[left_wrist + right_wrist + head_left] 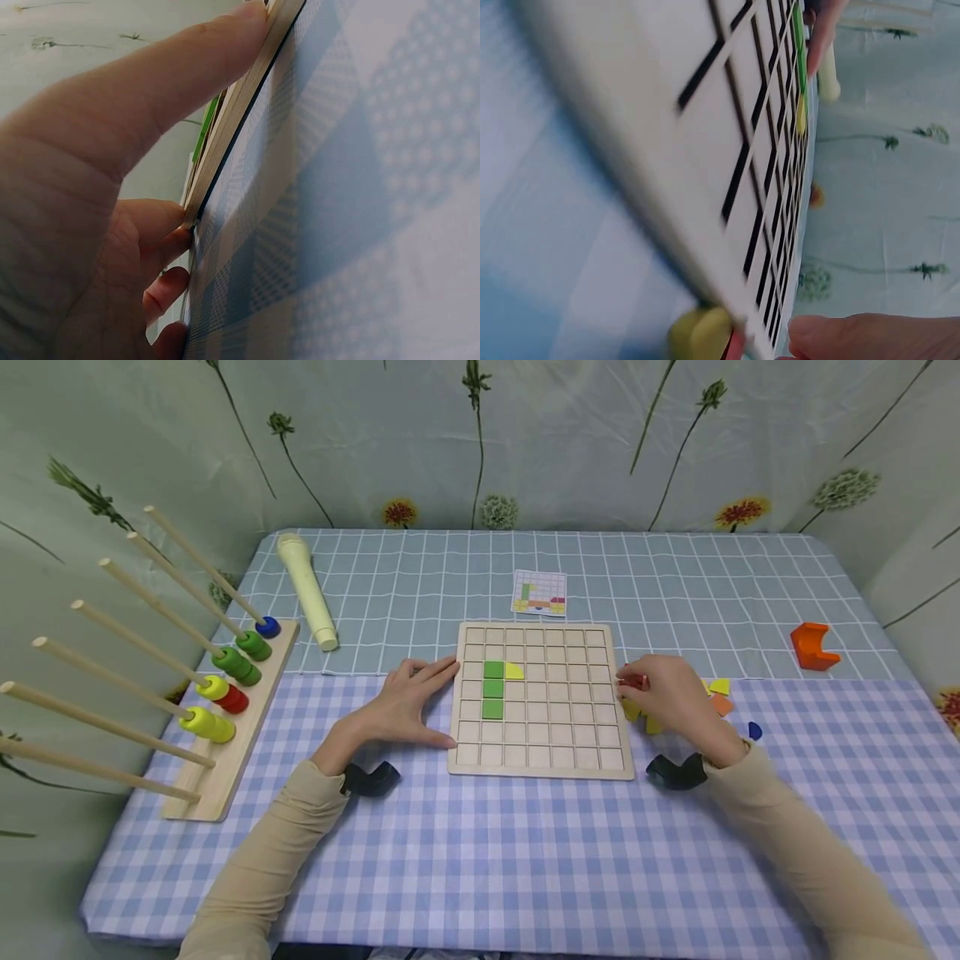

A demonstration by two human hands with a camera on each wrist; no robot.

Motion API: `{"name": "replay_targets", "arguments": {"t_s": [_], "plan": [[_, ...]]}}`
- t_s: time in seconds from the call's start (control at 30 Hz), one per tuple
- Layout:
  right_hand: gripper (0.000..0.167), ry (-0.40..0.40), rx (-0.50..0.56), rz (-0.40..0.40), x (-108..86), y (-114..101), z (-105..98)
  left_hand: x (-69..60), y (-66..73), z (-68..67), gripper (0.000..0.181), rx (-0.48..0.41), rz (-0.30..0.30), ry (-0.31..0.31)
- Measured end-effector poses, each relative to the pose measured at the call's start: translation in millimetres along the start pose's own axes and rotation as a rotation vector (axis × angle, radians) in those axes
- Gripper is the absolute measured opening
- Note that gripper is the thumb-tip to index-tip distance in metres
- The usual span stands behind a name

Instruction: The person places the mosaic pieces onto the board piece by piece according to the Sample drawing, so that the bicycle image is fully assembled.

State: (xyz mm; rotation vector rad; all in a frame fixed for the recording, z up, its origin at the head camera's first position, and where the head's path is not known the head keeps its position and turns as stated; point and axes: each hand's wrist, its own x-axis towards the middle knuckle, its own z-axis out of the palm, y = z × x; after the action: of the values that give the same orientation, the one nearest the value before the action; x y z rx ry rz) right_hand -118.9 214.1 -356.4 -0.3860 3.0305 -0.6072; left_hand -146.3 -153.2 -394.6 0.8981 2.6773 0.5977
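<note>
The left hand, thumb spread from fingers, touches the board at its left edge, gripping nothing. The right hand pinches a red piece just beside the right edge, the grid lying leftward.

Smooth, matt wooden board; matt fabric tablecloth; glossy plastic orange piece; green tiles perhaps painted wood.

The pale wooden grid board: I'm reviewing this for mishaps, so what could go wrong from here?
The small red piece in the right grip might slip and drop among the loose yellow pieces beside the pale wooden grid board. The left grip, touching the board's left edge, might nudge it and jolt the green square pieces.
</note>
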Motion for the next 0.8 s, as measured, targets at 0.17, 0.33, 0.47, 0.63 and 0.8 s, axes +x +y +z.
{"name": "replay_targets", "arguments": {"t_s": [0.17,0.33,0.47,0.63,0.8], "plan": [[0.020,-0.004,0.010,0.054,-7.3,12,-5,-0.5,-0.1,0.1,0.111,-0.003,0.001,0.001],[0.019,0.039,-0.013,0.071,-14.2,23,-9,-0.2,-0.8,0.6,0.111,0.002,0.007,0.004],[0.021,0.050,-0.040,0.098,-18.7,31,-12,-0.1,-1.1,0.9,0.111,0.003,0.007,0.003],[0.024,0.032,-0.059,0.136,-22.2,42,-15,-0.2,-1.3,1.1,0.110,0.005,0.012,0.009],[0.027,0.030,-0.059,0.184,-21.4,53,-17,-0.6,-1.2,0.8,0.110,0.000,0.016,0.010]]}}
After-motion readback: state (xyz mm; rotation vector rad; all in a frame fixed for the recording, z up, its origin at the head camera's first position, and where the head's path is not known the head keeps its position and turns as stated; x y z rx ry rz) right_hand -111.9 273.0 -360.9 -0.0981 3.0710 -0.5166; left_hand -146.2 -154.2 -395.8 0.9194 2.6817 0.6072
